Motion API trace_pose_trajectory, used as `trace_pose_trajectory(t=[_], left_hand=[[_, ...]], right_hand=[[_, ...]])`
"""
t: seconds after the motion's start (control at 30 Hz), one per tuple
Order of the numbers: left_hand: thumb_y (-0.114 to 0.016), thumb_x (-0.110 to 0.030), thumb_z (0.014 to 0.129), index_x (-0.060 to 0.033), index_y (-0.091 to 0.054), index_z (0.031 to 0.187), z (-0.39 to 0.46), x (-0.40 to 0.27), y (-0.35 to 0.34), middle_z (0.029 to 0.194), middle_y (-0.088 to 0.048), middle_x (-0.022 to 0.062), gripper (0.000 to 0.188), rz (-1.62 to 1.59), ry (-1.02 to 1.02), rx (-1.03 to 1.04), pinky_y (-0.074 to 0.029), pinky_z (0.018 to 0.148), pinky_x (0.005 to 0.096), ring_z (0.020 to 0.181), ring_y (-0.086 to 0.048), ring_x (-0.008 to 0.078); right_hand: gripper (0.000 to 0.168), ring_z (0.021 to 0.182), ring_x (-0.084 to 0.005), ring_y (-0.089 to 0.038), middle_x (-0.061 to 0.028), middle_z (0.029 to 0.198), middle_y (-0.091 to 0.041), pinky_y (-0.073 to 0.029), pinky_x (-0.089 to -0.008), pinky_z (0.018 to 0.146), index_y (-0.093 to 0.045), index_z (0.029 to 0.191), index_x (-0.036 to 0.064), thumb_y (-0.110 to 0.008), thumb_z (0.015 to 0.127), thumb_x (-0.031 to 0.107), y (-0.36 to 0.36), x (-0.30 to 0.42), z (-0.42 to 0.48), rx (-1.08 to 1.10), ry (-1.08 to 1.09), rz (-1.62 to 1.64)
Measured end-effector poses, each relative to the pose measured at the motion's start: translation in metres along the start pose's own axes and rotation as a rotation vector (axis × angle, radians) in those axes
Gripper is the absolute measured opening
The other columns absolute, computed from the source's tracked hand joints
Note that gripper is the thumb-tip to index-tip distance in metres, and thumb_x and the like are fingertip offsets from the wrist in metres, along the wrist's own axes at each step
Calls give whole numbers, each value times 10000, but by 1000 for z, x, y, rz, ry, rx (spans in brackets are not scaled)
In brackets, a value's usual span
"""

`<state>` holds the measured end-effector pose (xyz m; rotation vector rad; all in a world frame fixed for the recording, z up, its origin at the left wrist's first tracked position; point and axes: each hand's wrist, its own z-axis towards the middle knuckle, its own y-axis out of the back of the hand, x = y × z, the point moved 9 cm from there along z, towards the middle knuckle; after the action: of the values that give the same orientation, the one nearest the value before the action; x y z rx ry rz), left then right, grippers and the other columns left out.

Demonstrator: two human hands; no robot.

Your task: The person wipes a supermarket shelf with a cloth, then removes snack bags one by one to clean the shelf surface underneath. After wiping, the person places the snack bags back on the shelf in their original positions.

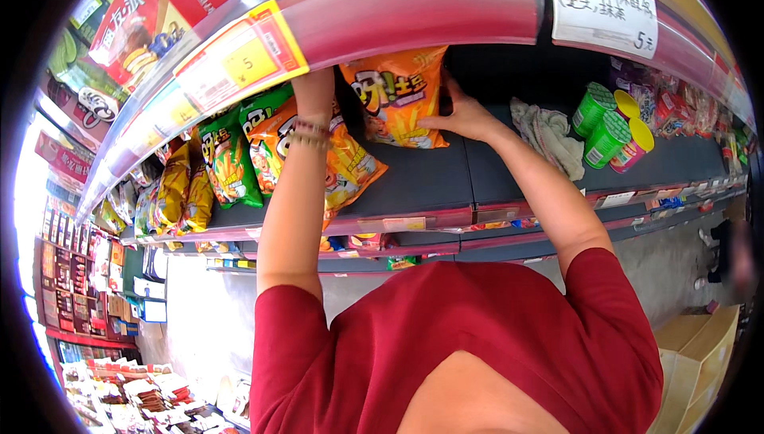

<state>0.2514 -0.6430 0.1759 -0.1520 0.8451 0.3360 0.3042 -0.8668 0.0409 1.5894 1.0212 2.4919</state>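
Observation:
My right hand (464,112) grips the right side of an upright orange snack bag (397,99), with the thumb across its front. The bag's top is hidden under the upper shelf's red edge. My left hand (314,90) reaches in to the left of that bag. Its fingers are out of sight behind the upper shelf edge, so what they touch is hidden. Below the left wrist, another orange snack bag (353,162) leans out over the front of the dark shelf (418,180). Green snack bags (230,159) stand to the left of my left forearm.
A crumpled cloth (549,135) lies on the shelf right of my right hand, near green canisters (606,135). The upper shelf edge (412,7) overhangs my hands, bearing a price tag (245,58). A cardboard box (695,356) stands at lower right; a person (731,255) is beyond.

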Motion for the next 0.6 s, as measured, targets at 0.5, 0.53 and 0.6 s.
trace_pose_trajectory(t=[0.5, 0.53, 0.6], left_hand=[[-601, -230, 888, -44, -317, 1373, -135, -9, 116, 1300, -397, 156, 592, 363, 119, -248, -372, 963, 374, 1155, -436, 230], [-619, -257, 880, -38, -311, 1373, -135, -2, 111, 1228, -440, 136, 622, 202, 217, -236, -437, 877, 312, 1096, -474, 194], [-618, -272, 882, -31, -303, 1380, -127, 4, 109, 1249, -450, 134, 636, 181, 295, -219, -405, 906, 296, 1093, -478, 174]], right_hand=[[1081, 1324, -248, -286, -154, 1476, -193, -316, -356, 1037, 8, 1463, 108, -751, 735, 358, -3, 17, 20, 97, -16, 338], [1092, 1327, -248, -279, -156, 1474, -196, -314, -358, 1038, 10, 1462, 102, -748, 732, 390, -1, 14, 16, 85, -52, 346], [1156, 1357, -285, -212, -186, 1479, -159, -262, -375, 1076, 12, 1453, 72, -772, 685, 435, 6, 10, 16, 41, -71, 367]])
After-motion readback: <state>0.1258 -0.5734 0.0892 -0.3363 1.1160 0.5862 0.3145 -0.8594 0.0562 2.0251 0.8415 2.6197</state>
